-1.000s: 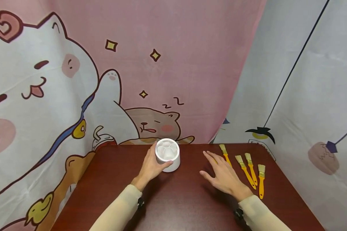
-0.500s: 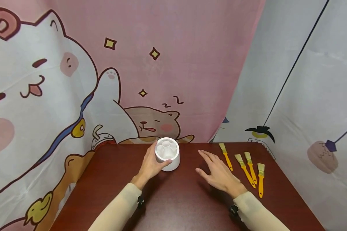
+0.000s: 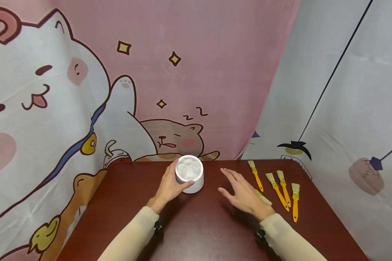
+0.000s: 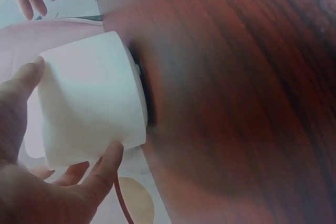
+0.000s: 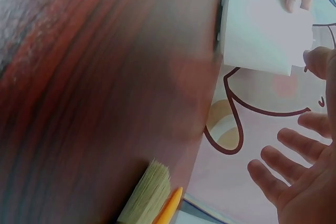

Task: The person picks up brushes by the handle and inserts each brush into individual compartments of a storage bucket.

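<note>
My left hand grips a white round desk organizer, thumb on its near side and fingers round its left. Inside its rim, dividers split the top into several compartments. In the left wrist view, fingertips press on the smooth wall of the organizer, and a dark gap shows beside its base. To the right, my right hand hovers with fingers spread, holding nothing. Partly hidden under this hand lies a paintbrush, with pale bristles showing beside the wrist. The right wrist view shows brush bristles below the open palm.
Several yellow-handled paintbrushes lie on the right side of the dark red-brown table. Behind the table's far edge hangs a pink cartoon curtain, and a pale curtain hangs along the right.
My right hand has moved left toward the organizer, uncovering the far brush and the bristles of another beside the wrist. My left hand and the organizer have stayed in place.
</note>
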### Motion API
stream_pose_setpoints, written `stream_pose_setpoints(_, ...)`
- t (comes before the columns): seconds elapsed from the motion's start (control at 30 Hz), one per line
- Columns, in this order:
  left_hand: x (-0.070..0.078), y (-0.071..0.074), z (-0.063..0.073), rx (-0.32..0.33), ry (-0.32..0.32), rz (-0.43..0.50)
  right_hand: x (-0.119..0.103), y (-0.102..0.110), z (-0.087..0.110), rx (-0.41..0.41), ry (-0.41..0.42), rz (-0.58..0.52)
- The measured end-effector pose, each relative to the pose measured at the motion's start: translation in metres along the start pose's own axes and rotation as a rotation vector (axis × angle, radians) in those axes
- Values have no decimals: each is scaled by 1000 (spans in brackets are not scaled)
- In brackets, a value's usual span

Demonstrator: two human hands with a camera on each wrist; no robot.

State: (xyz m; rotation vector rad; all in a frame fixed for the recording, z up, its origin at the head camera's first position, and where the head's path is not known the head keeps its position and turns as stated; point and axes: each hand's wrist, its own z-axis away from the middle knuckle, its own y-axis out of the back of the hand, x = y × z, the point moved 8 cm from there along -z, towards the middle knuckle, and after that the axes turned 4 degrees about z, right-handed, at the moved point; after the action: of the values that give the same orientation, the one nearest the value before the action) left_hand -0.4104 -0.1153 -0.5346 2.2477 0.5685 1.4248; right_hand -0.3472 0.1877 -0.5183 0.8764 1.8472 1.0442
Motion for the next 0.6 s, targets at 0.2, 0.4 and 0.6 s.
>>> stream_pose_setpoints(0.2,17,4,5,-65,73,-27,-5,-1,-3,2,10,-15)
stream_pose_setpoints(0.4,24,5,9,-92,93,-36,-10,-4,-4,1,12,-30)
stream_pose_setpoints(0.6,26,4,12,-105,76,-20,-15,-6,-6,4,16,-33)
